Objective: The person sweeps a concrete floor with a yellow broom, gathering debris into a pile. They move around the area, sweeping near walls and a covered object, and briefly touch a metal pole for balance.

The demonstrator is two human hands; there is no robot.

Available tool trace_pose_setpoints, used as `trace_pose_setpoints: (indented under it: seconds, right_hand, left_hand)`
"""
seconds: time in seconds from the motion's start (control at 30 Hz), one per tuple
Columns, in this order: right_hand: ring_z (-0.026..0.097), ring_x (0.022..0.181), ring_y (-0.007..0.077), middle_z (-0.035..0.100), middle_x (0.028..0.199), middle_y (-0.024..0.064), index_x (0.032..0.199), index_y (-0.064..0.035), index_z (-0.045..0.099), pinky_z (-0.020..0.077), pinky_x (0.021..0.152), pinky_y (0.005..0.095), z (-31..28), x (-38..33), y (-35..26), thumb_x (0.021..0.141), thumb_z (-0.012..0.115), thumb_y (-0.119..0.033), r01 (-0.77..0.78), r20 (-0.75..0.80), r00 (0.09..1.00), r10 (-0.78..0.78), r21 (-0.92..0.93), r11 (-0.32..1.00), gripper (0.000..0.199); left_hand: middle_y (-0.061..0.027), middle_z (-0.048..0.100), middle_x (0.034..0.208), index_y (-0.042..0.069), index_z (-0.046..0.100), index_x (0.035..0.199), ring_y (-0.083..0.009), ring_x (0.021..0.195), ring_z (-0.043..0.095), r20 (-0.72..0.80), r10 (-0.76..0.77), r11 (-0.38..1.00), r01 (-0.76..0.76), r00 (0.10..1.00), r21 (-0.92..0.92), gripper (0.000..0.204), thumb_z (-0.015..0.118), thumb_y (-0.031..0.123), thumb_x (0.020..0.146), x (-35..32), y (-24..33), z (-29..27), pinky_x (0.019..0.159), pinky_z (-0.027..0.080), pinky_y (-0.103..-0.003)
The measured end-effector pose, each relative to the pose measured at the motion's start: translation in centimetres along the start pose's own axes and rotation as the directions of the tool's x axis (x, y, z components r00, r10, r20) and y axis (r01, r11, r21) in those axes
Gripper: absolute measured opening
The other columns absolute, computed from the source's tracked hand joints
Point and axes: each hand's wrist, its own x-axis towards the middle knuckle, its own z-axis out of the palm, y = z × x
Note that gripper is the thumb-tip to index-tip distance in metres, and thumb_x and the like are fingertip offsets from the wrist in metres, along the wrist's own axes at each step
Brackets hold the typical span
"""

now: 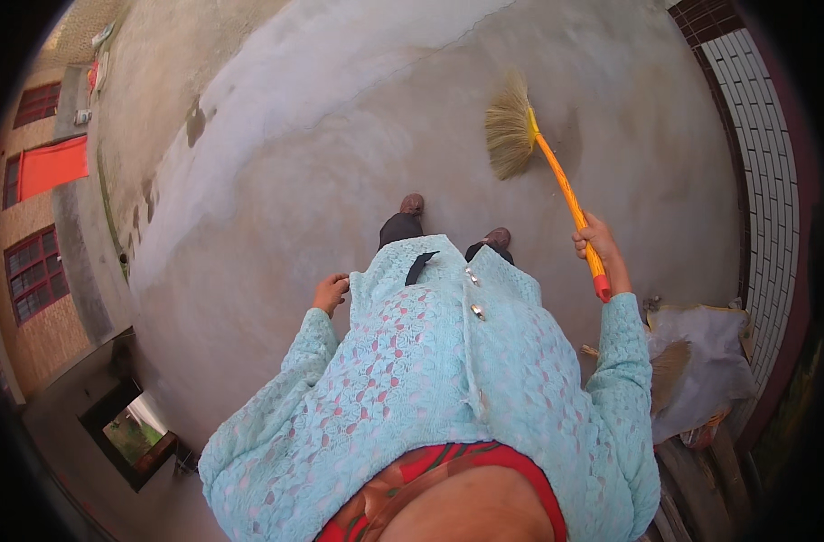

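Observation:
My right hand (594, 238) is closed around the orange handle of a broom (566, 185), near the red cap at its end. The broom slants away up and to the left, and its fan of pale straw bristles (510, 128) lies on the concrete floor (358, 154), ahead and right of my feet. At my left side hangs my left hand (330, 294), beside the hem of my light blue lace cardigan (385, 343). Its fingers are loosely curled, with nothing visible in them.
My brown shoes (412, 205) stand on the floor. A white-tiled wall (763, 154) runs along the right. By it lies a pale sheet or sack (701, 352), with boards (701, 479) below. At left stands a building with red-framed windows (36, 273) and a red cloth (54, 168).

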Motion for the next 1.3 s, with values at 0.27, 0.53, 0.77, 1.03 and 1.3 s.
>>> trace_pose_setpoints:
  seconds: [0.27,0.53,0.77,1.03,1.3]
  right_hand:
    - [0.039,0.043,0.0059,0.043,0.065,0.0033,0.134,-0.0153,0.011,0.0353,0.038,0.0187,1.8,-9.7,2.1,0.068,0.044,0.006,-0.071,0.252,0.968,-0.004,0.287,0.955,0.077]
    - [0.039,0.044,0.0058,0.043,0.065,0.0044,0.128,-0.011,0.027,0.0356,0.038,0.0185,-3.5,-5.9,0.0,0.068,0.043,0.005,-0.175,0.231,0.963,0.14,0.138,0.975,0.064]
    - [0.038,0.044,0.0048,0.042,0.064,0.0042,0.127,-0.0104,0.028,0.0355,0.037,0.0186,-4.1,0.2,-8.8,0.07,0.041,0.004,-0.062,-0.015,0.998,0.061,-0.244,0.968,0.06]
    - [0.035,0.043,0.0044,0.039,0.066,0.0031,0.132,-0.0174,0.018,0.033,0.037,0.0174,6.3,-2.7,-17.8,0.068,0.042,0.006,-0.017,0.11,0.994,-0.003,0.173,0.985,0.073]
    - [0.037,0.046,0.004,0.038,0.073,0.0051,0.13,-0.0167,0.021,0.0355,0.038,0.0173,16.6,6.5,-22.9,0.069,0.044,0.007,-0.261,0.566,0.824,-0.003,0.385,0.885,0.07]
  left_hand:
    - [-0.0027,0.057,0.09,0.009,0.055,0.103,-0.0146,0.082,0.051,-0.06,0.022,0.998,-0.018,0.998,0.062,0.034,0.054,0.027,0.074,-0.5,1.0,1.1,0.067,0.041,-0.032]
    - [-0.0039,0.059,0.09,0.009,0.057,0.101,-0.0153,0.083,0.052,-0.038,0.077,0.997,-0.076,0.996,0.014,0.034,0.055,0.029,0.074,0.7,2.4,2.1,0.066,0.041,-0.031]
    - [-0.0003,0.055,0.076,0.007,0.058,0.098,-0.0112,0.068,0.049,-0.126,0.008,0.995,-0.021,0.992,-0.102,0.028,0.055,0.023,0.074,1.8,1.8,2.0,0.056,0.041,-0.028]
    - [0.0003,0.053,0.073,0.008,0.058,0.096,-0.0111,0.067,0.049,-0.013,-0.191,0.953,0.182,0.982,-0.243,0.026,0.055,0.022,0.074,8.5,3.8,3.7,0.057,0.04,-0.03]
    - [-0.0006,0.055,0.079,0.008,0.056,0.098,-0.0124,0.072,0.051,-0.051,-0.173,0.933,0.147,0.984,-0.328,0.026,0.053,0.021,0.076,10.5,8.4,1.4,0.061,0.041,-0.031]
